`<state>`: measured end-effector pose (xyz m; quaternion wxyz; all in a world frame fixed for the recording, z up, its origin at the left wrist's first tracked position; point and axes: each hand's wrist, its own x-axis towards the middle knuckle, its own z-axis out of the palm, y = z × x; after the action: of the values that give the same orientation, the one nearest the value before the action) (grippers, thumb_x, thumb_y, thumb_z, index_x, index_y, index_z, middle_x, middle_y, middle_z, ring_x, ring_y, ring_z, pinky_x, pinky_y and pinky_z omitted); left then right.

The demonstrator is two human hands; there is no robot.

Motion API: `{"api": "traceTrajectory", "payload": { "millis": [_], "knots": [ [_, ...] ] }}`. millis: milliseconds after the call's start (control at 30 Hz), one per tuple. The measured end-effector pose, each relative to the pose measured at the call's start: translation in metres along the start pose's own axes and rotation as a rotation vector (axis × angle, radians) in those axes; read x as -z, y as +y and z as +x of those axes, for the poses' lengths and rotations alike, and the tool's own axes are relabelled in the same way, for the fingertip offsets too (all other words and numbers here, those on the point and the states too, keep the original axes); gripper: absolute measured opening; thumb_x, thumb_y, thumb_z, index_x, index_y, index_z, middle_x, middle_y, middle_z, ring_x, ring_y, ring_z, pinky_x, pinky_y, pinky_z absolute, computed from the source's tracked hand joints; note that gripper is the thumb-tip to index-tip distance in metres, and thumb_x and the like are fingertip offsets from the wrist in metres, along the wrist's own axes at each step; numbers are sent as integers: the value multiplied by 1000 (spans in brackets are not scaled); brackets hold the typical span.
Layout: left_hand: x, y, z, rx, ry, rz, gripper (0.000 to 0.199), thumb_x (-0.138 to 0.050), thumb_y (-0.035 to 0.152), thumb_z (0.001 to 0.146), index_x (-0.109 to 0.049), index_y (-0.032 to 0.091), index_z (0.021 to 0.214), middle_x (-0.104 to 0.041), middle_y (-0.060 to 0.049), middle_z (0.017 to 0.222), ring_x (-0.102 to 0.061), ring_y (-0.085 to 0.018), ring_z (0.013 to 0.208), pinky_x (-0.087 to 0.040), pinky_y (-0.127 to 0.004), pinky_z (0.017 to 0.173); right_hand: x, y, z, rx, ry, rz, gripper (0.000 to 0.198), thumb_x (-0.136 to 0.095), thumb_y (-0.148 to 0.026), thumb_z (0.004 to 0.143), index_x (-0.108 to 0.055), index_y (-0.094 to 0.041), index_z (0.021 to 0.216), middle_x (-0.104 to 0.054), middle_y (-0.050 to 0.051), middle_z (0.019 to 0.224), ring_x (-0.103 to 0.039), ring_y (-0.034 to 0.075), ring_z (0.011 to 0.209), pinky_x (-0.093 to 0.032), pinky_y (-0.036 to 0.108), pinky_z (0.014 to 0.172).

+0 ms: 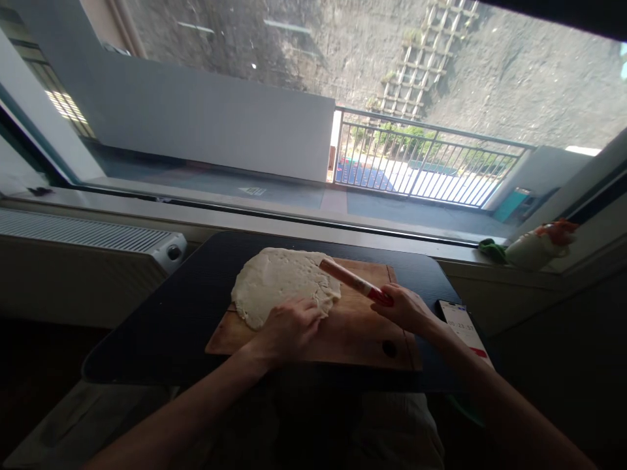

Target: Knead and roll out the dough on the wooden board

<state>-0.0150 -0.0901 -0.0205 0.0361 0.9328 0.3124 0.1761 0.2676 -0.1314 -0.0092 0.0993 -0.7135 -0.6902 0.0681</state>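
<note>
A wide, flattened sheet of dough (pixel 274 281) with an uneven, cracked right edge lies over the left part of a wooden cutting board (pixel 362 333). My left hand (pixel 292 326) is at the dough's lower right edge, its fingers bent and closed on it; the fingertips are partly hidden. In my right hand (pixel 404 308) is a wooden rolling pin (pixel 347 275), gripped by its red end. The pin is raised over the board and tilted, its free end pointing up and left near the dough's right edge.
The board rests on a dark table (pixel 161 326) below a large window. A phone (pixel 465 329) showing a timer lies at the table's right side. To the left stands a white radiator (pixel 93 235). A pale jug-like container (pixel 531 251) and a green cloth-like item (pixel 491 249) sit by the sill.
</note>
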Motion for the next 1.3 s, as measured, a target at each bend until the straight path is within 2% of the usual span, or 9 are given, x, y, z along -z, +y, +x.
{"api": "traceTrajectory", "payload": {
  "millis": [133, 300, 433, 500, 700, 833, 900, 1100, 1300],
  "knots": [
    [3, -8, -22, -38, 31, -136, 14, -54, 26, 85, -66, 21, 92, -62, -5, 99, -55, -19, 94, -41, -35, 88, 7, -9, 2, 90, -118, 38, 27, -57, -45, 82, -66, -24, 97, -60, 5, 100, -57, 17, 85, -39, 26, 72],
    [-9, -20, -34, 166, 171, -144, 20, -46, 21, 89, -66, 21, 92, -63, -5, 98, -54, -19, 95, -38, -38, 89, -14, -67, 34, -29, 126, 68, 42, -28, -44, 96, -56, -24, 120, -53, 8, 123, -46, 22, 114, -34, 35, 96],
    [-18, -20, -37, 195, 224, -166, 18, -48, 21, 88, -66, 22, 93, -63, -4, 100, -53, -19, 95, -34, -42, 95, -46, -103, 36, 31, 122, -19, 44, -26, -47, 96, -51, -25, 124, -47, 8, 133, -32, 25, 129, -24, 43, 104],
    [-20, -18, -39, 199, 247, -166, 18, -48, 20, 88, -65, 22, 93, -63, -4, 100, -53, -20, 96, -31, -44, 99, -49, -101, 41, 76, 130, -51, 46, -25, -49, 95, -46, -26, 129, -41, 7, 141, -22, 26, 136, -17, 45, 108],
    [-20, -15, -40, 212, 254, -144, 19, -47, 18, 88, -64, 23, 93, -64, -4, 100, -54, -20, 96, -26, -48, 104, -37, -86, 69, -161, 43, -46, 57, -17, -51, 96, -37, -18, 138, -29, 11, 149, -18, 28, 139, -17, 50, 109],
    [-20, -14, -41, 209, 239, -136, 23, -46, 20, 88, -63, 23, 104, -63, -4, 102, -53, -20, 98, -24, -48, 105, -53, -101, 31, 92, 79, -116, 59, -20, -52, 95, -30, -20, 143, -25, 6, 152, -6, 25, 142, -10, 45, 113],
    [-19, -13, -41, 195, 220, -118, 28, -46, 21, 89, -61, 25, 112, -62, -5, 102, -52, -21, 98, -23, -50, 105, -54, -100, 29, 131, 79, -146, 59, -21, -52, 95, -30, -20, 144, -23, 5, 153, -2, 24, 143, -7, 46, 113],
    [-15, -13, -38, 195, 184, -88, 26, -48, 25, 88, -64, 30, 108, -60, -4, 100, -50, -21, 98, -22, -52, 105, -33, -70, 93, -217, 12, -75, 60, -15, -49, 96, -37, -12, 138, -24, 17, 150, -14, 31, 140, -17, 55, 107],
    [-19, -10, -42, 187, 195, -90, 26, -49, 24, 87, -65, 28, 107, -61, -3, 99, -51, -21, 97, -20, -52, 107, -48, -77, 67, 38, 112, -83, 56, -17, -49, 96, -32, -21, 142, -25, 8, 151, -10, 26, 141, -13, 48, 111]
  ]
}}
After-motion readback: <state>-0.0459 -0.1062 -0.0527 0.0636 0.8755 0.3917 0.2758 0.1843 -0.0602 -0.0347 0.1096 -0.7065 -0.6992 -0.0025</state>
